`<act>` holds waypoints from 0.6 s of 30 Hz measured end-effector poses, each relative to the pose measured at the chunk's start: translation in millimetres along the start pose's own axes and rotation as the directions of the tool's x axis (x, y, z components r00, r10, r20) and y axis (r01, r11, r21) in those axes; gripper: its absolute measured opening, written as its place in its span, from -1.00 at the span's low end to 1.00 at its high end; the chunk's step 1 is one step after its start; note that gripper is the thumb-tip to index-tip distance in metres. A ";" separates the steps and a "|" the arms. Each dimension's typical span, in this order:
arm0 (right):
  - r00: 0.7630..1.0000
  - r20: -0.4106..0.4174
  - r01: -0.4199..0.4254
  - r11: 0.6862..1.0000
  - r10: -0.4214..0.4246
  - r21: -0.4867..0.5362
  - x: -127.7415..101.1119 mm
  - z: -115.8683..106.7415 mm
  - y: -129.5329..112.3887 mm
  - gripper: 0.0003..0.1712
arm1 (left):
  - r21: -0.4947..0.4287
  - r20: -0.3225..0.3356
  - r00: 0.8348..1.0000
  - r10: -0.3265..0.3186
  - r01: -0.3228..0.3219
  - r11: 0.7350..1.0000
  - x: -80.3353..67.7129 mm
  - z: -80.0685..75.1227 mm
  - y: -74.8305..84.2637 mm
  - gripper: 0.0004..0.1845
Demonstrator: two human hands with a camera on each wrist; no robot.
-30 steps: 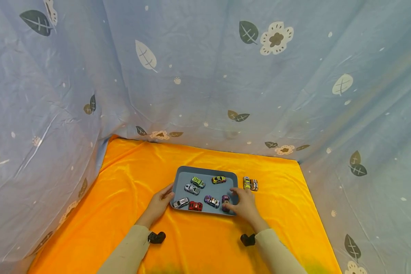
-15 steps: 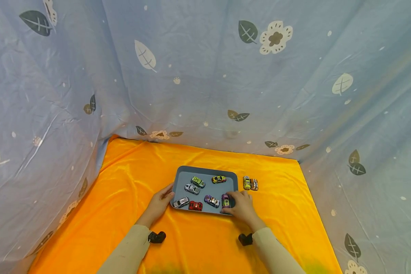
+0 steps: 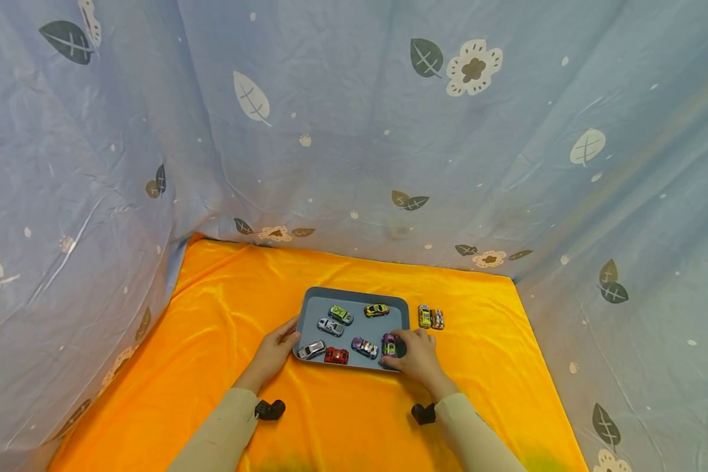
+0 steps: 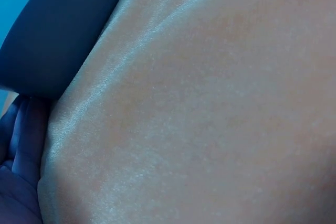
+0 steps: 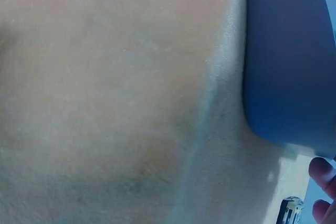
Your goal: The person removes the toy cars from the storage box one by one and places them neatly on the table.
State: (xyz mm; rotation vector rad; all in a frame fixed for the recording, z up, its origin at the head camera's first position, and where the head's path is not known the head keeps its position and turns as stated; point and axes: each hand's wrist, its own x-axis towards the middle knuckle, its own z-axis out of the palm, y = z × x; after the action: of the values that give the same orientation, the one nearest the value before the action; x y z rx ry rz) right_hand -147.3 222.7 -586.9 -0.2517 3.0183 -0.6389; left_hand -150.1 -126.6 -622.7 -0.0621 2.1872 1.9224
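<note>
In the head view, a grey-blue tray (image 3: pixel 354 292) holds several small toy cars. My left hand (image 3: pixel 273 347) touches the tray's left edge, thumb at the rim and fingers against the side. In the left wrist view, its fingers (image 4: pixel 29 140) look fairly straight below the tray wall (image 4: pixel 58 30). My right hand (image 3: pixel 417 357) reaches over the right side and grips a purple-and-green toy car (image 3: pixel 389 345), which sits at the tray's right end. Nearby in the tray lie a purple patterned car (image 3: pixel 364 347) and a red car (image 3: pixel 336 355).
Outside the tray, just to the right, a yellow toy car (image 3: pixel 425 316) and an orange-brown one (image 3: pixel 438 319) stand side by side. Orange cloth (image 3: pixel 236 275) covers the table. A pale blue patterned curtain (image 3: pixel 330 164) rises behind it and along both sides.
My right hand has closed in on the purple-and-green car, whose green part now shows more. The left hand and tray have stayed in place.
</note>
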 end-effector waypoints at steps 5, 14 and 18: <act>0.997 -0.020 -0.068 0.995 0.070 0.075 0.3 -4.8 -0.7 -0.21 | -0.015 0.000 1.000 -0.002 0.002 1.000 0.4 -0.4 -0.9 -0.48; 0.986 -0.135 -0.063 0.972 0.095 0.229 2.8 -21.2 -2.3 -0.20 | 0.015 -0.007 1.000 -0.009 0.009 1.000 2.2 -0.2 -2.1 -0.48; 0.978 -0.160 -0.078 0.948 0.132 0.310 4.1 -27.3 1.3 -0.21 | 0.028 -0.010 1.000 -0.010 0.010 1.000 1.6 0.0 -1.4 -0.48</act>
State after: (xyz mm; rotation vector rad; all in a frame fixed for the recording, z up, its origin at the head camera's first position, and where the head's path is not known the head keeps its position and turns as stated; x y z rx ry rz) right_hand -153.6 234.0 -562.6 -0.0186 3.0104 -1.1542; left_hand -151.3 -126.6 -624.4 -0.0780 2.2153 1.8900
